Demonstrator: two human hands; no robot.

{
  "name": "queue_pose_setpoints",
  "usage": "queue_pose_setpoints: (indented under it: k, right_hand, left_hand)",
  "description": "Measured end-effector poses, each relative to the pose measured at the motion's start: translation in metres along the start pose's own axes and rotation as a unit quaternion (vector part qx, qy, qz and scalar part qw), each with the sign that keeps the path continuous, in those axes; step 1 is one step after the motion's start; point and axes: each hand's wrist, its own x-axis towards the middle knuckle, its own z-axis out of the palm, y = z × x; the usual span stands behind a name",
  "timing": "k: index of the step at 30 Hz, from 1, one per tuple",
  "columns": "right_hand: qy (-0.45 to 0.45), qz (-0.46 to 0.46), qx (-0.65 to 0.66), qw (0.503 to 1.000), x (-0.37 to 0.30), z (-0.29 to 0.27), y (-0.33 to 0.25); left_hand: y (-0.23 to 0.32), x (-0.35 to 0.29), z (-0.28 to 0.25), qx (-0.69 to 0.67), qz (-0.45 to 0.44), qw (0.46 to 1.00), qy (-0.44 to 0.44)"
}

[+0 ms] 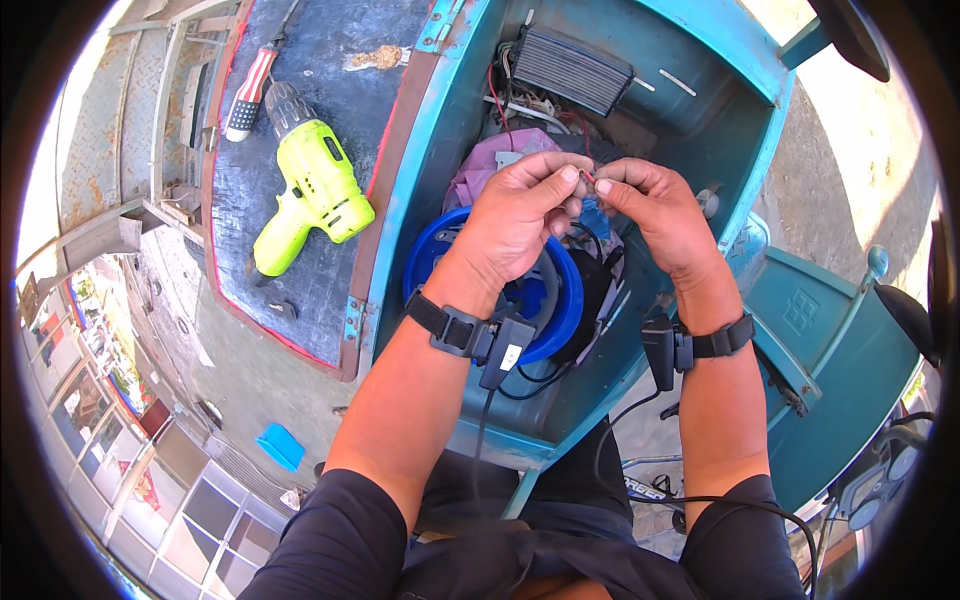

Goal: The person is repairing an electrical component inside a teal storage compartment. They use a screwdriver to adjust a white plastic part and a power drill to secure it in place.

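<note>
Head view: both hands raised together, left hand and right hand fingers pinching a red wire

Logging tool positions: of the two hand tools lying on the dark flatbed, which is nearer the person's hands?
The yellow-green cordless drill; the striped-handled screwdriver lies farther off, beyond the drill's chuck.

Outdoor roadside repair spot: sunlit pavement, teal vehicle compartment open, cordless drill and screwdriver upper left.

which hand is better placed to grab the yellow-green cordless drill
Left, probably. The left hand is on the same side as the yellow-green cordless drill; the right hand would have to cross over. Both pinch a thin red wire.
</note>
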Motion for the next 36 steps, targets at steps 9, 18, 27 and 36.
queue_pose_setpoints:
  k: [9,18,27,36]
  right_hand:
    - [-0.003,-0.003,-0.008,1.000,0.000,0.000,0.000]
    - [0.014,-0.006,-0.031,0.999,-0.001,0.001,0.002]
    - [0.013,-0.026,-0.056,0.998,-0.002,0.006,0.000]
    - [0.024,0.002,-0.004,1.000,0.001,0.006,0.001]
  left_hand:
    - [-0.004,0.002,0.002,0.027,0.016,1.000,-0.001]
    - [-0.007,0.004,0.013,0.070,0.045,0.996,0.045]
    - [-0.018,0.009,0.022,0.123,0.111,0.981,0.100]
    - [0.001,0.006,0.007,0.053,0.029,0.997,0.038]
